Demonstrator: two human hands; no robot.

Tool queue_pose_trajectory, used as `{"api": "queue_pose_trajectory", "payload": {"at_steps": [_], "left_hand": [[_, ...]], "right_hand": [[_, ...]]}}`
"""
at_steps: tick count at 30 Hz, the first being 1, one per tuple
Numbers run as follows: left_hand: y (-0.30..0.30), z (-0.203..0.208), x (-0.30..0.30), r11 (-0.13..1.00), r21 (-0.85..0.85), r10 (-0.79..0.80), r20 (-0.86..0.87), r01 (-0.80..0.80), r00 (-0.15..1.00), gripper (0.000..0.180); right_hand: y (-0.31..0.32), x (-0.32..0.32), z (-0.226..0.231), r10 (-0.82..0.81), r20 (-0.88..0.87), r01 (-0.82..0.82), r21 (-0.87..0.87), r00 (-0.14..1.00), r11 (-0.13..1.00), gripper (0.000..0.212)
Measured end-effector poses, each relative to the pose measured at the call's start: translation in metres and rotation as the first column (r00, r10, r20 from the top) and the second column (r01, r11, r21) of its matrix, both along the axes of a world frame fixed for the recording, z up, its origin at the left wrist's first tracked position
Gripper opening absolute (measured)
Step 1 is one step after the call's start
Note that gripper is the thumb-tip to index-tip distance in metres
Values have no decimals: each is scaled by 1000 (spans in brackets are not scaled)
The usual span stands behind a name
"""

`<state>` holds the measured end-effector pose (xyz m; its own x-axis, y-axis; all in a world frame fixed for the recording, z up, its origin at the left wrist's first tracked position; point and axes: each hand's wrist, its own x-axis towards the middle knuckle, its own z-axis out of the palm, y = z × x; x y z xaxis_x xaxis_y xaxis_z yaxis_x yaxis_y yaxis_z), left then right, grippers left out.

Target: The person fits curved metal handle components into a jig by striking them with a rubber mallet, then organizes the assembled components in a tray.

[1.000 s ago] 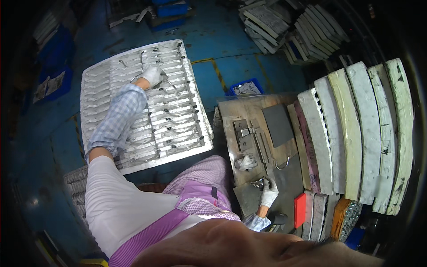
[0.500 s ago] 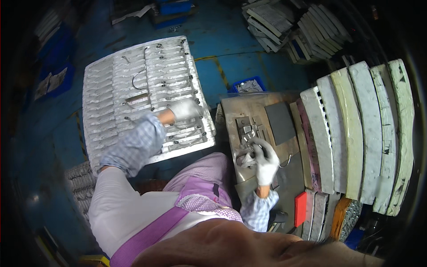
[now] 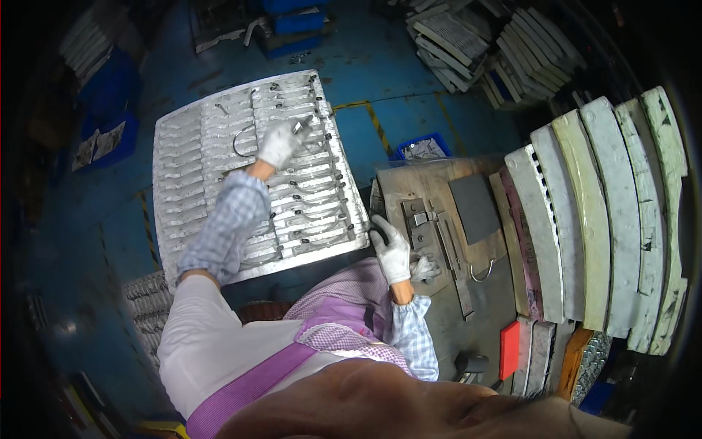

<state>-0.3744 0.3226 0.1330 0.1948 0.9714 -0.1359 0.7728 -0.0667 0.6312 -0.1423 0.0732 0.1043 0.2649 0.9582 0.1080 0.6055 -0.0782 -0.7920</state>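
Note:
A white foam tray point(image 3: 175, 212) with rows of moulded slots lies before me on the left. Thin bent metal tubes point(image 3: 322, 211) with dark ends rest in its right-hand rows. My left hand point(image 3: 279, 145), in a white glove, reaches over the tray's upper middle. Its fingers are closed on a small metal part point(image 3: 301, 124), mostly hidden by the glove. By the tray's lower right corner is my gloved right hand point(image 3: 393, 252), with curved fingers and thumb apart and nothing visible between them. Right of it, a metal fixture point(image 3: 423, 223) sits on the worktable.
The worktable point(image 3: 486, 296) carries a dark flat pad point(image 3: 474, 208), a bent hook-like piece point(image 3: 481, 272) and a crumpled whitish cloth or glove point(image 3: 424, 269). Foam trays point(image 3: 567, 219) stand on edge at the right, near a red block point(image 3: 510, 350). A blue bin point(image 3: 424, 146) is beyond.
My left hand has moved up and left over the tray, away from its right edge. My right hand has left the fixture and come left to the tray's corner.

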Motion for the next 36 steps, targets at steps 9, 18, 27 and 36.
{"api": "queue_pose_trajectory", "payload": {"at_steps": [9,18,27,36], "left_hand": [[106,-118,-9,971,-236,169,767,28,619,21],[105,-91,-23,858,-502,487,722,-113,492,55],[116,-63,-3,907,412,202,-237,-90,950,33],[173,-94,60,957,281,109,-114,-73,987,55]], "right_hand": [[-84,52,-22,-234,1,231,-180,972,956,25],[-131,79,-44,-366,-285,367,-51,886,929,18],[-209,122,-94,-824,-212,833,-70,526,549,20],[-195,109,-120,-768,440,789,188,465,586,26]]}}
